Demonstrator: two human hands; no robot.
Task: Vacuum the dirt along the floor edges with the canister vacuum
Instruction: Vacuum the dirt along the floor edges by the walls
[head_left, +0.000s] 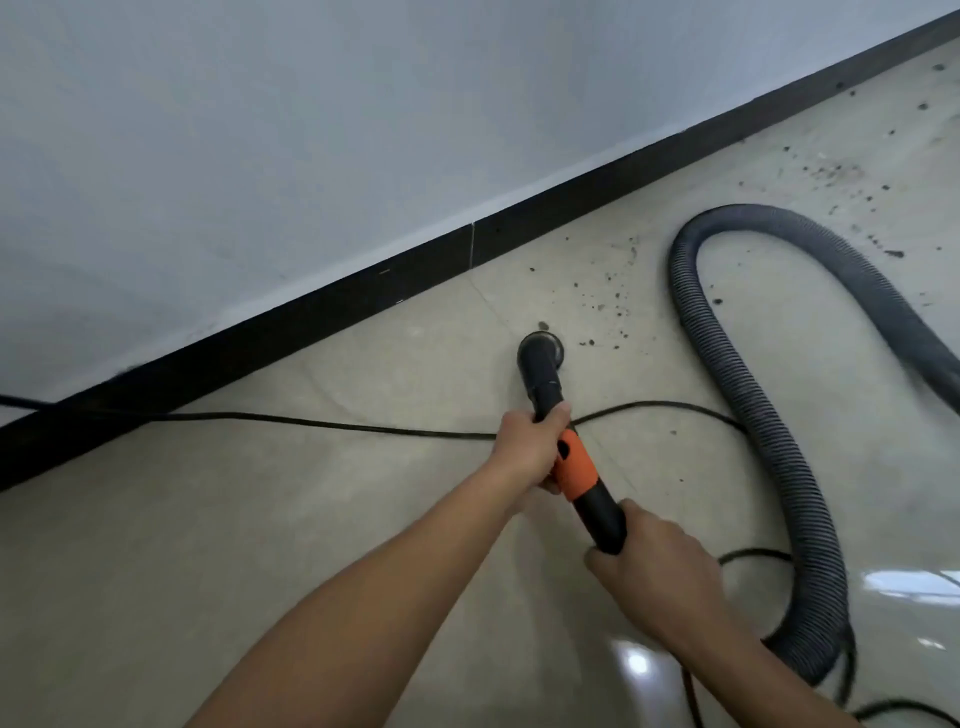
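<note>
Black nozzle: on floor beside nearest specks.
Dirt: scattered rightward along skirting; most seemingly left.
Hands: left hand, right hand both grip wand.

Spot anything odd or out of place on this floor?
Dark dirt specks are scattered over the floor right of the nozzle, along the baseboard. The power cord crosses beneath the wand, where it could snag.
</note>
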